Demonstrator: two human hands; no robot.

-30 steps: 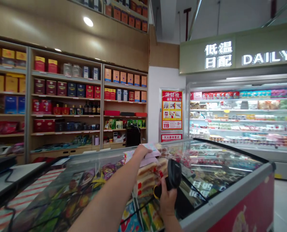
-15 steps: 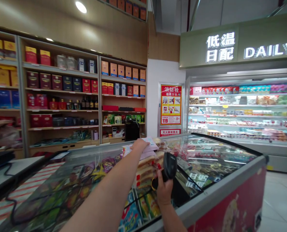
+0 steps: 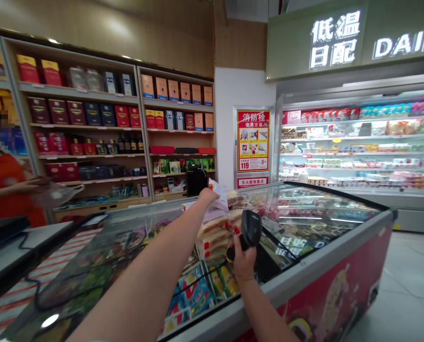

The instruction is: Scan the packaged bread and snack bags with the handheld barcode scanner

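My left hand (image 3: 207,195) reaches far forward over the chest freezer, its fingers closed on the edge of a pale pinkish-white packet (image 3: 221,199). The packet is lifted at a tilt, and its print is too small to read. My right hand (image 3: 245,260) grips the handle of a black barcode scanner (image 3: 251,229), whose head stands upright just to the right of the packets. Between the hands lie clear packs of sliced bread (image 3: 215,232) with red marks, on top of the freezer glass. More pale wrapping lies under the left hand, partly hidden by the forearm.
The glass-topped chest freezer (image 3: 343,280) holds colourful packs. On the left are a counter (image 3: 5,256) with a black cable and a person in orange (image 3: 8,185) holding a clear plastic bag (image 3: 57,194). Shelves of boxes (image 3: 107,114) and a lit chiller (image 3: 358,147) stand behind.
My left hand has tipped the pale packet more upright. The right hand keeps the scanner in nearly the same place. The view has shifted, and the person in orange shows more at the left.
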